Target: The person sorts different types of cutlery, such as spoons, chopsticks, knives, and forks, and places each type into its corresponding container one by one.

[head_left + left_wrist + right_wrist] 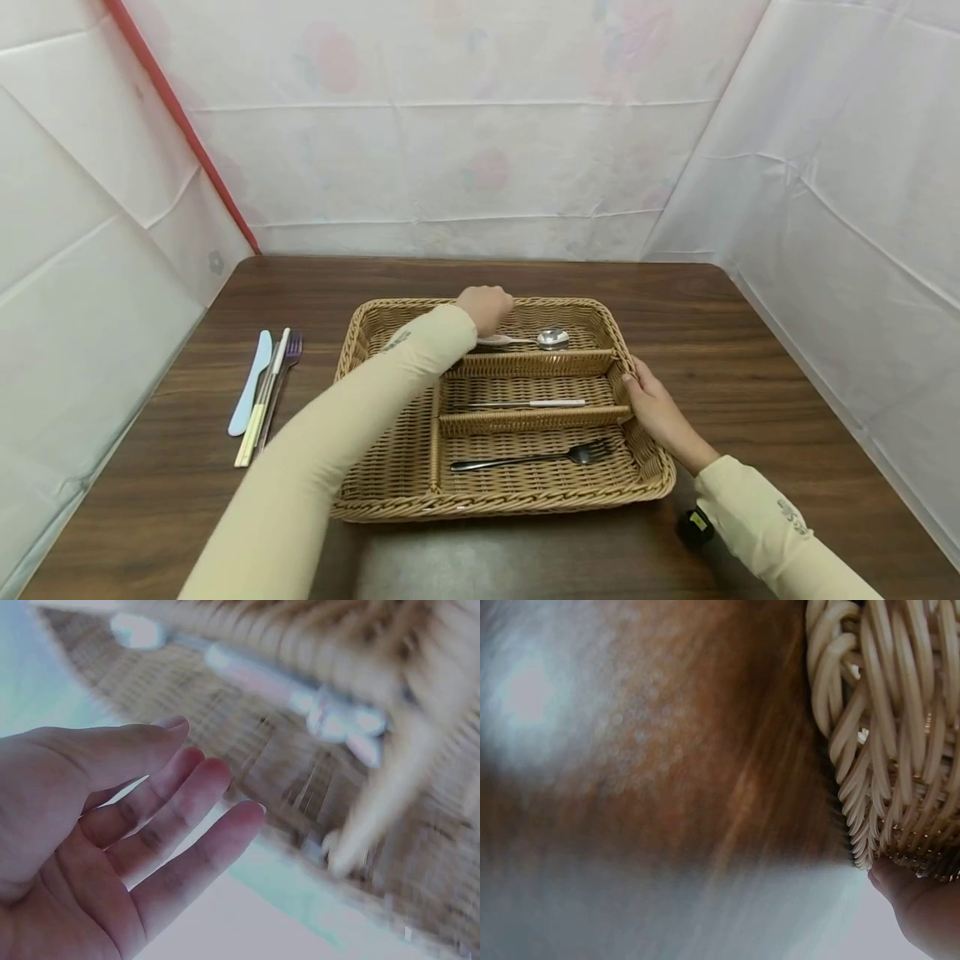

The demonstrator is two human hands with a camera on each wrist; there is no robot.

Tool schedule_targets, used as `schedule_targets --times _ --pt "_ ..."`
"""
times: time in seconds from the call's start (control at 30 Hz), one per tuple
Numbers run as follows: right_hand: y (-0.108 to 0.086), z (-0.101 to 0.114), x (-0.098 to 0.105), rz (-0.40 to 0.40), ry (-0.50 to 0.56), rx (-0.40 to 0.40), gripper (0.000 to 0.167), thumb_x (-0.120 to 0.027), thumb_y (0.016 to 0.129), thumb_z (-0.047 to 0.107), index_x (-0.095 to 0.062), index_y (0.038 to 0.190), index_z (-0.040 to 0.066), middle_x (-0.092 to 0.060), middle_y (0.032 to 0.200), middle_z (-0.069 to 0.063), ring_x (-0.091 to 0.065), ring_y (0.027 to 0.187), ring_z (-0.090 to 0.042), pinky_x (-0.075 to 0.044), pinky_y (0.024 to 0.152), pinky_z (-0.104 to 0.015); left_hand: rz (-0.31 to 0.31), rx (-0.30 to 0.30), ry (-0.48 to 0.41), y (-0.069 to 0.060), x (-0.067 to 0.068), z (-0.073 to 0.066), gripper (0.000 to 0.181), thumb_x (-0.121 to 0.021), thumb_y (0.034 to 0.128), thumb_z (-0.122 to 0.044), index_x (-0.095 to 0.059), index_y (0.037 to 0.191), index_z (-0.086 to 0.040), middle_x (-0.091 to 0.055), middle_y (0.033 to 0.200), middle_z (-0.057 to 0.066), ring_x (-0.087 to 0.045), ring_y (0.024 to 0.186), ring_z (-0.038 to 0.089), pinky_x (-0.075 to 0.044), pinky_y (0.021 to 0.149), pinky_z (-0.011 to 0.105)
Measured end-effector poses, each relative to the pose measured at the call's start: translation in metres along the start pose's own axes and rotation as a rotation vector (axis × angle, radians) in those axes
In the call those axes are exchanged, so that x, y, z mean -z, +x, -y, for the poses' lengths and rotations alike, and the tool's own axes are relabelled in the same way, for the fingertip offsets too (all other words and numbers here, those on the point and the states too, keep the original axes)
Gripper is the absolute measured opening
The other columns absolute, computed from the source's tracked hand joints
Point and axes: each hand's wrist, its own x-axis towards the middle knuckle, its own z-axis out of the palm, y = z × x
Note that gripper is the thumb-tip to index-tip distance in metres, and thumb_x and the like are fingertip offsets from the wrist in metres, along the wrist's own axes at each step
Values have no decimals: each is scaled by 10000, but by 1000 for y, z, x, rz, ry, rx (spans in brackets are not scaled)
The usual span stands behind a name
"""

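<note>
A wicker cutlery basket [502, 504] with several compartments stands on the table. My left hand [486, 310] is over its back compartment, beside a spoon [552, 338] with a shiny bowl and pale handle. In the left wrist view the left hand's fingers [187, 862] are loosely extended with nothing between them. My right hand [660, 417] grips the basket's right rim, its thumb on the inner side; its other fingers are mostly hidden. A slim metal utensil with a white handle [557, 403] lies in the middle compartment, and a dark fork [525, 460] in the front one.
Left of the basket on the wooden table [750, 358] lie a light blue knife [252, 383], slim sticks with pale yellow ends [251, 435] and a purple fork [291, 350]. White sheeting [480, 167] hangs behind and at both sides. A small black object [694, 527] is by the right sleeve.
</note>
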Motion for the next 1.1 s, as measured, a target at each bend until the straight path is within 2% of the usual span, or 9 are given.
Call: schedule_targets --times 0.1,0.23,0.3,0.4,0.57,0.73,0.83,0.93,1.1 --pt "1 1 0 8 -1 -3 507 -270 1049 138 -106 1485 -62 -184 1482 -342 -166 1370 -465 -174 1076 -586 -75 -11 -80 -23 16 13 165 -556 875 76 -655 949 -32 -647 932 96 -604 824 228 -526 734 386" --pt "2 2 2 14 -3 -6 513 -269 1050 146 -95 1488 -58 -175 1486 -339 -160 1372 -464 -174 1073 -593 -147 -4 -161 -65 31 40 194 -589 843 64 -678 995 -15 -670 1005 129 -636 894 285 -528 774 413" --pt "1 1 3 10 -3 -8 514 -270 1050 151 -100 1488 -56 -184 1484 -338 -170 1369 -464 -175 1072 -594 -175 20 -186 -87 33 57 226 -595 856 35 -679 1060 -14 -668 1060 150 -637 946 314 -517 811 432" --pt "0 0 5 6 -6 -8 513 -272 1050 161 -111 1488 -52 -203 1477 -338 -193 1361 -465 -188 1066 -597 -210 72 -187 -120 27 87 213 -571 856 31 -683 1033 -8 -674 1023 167 -644 918 347 -519 774 481" --pt "-3 -3 8 -1 -23 -16 516 -273 1051 178 -120 1487 -51 -207 1478 -335 -193 1362 -464 -186 1069 -594 -200 200 -183 -169 2 133 132 -584 859 -31 -680 942 3 -675 874 155 -650 766 339 -508 639 529" --pt "-5 -2 13 -15 -42 -36 519 -271 1049 182 -121 1485 -57 -217 1469 -344 -200 1355 -476 -188 1065 -602 -137 347 -217 -202 -31 166 156 -576 826 -72 -666 896 34 -666 820 163 -627 667 303 -487 554 520" --pt "-2 0 15 -20 -43 -42 528 -266 1049 198 -109 1490 -48 -212 1474 -339 -198 1357 -473 -186 1066 -600 -81 442 -255 -214 -50 181 134 -595 824 -97 -605 775 27 -624 748 153 -585 624 292 -469 516 499" --pt "-1 0 15 -16 -42 -46 544 -261 1052 236 -98 1498 -30 -210 1477 -333 -206 1354 -474 -193 1060 -607 -24 522 -288 -222 -68 191 171 -624 814 -127 -569 733 14 -600 719 173 -564 606 310 -461 503 497" --pt "-13 -8 13 16 -70 -75 545 -250 1055 224 -68 1496 -41 -164 1489 -340 -169 1357 -493 -193 1045 -631 85 567 -374 -228 -95 190 167 -622 783 -146 -585 768 16 -610 737 168 -564 622 303 -475 528 479"
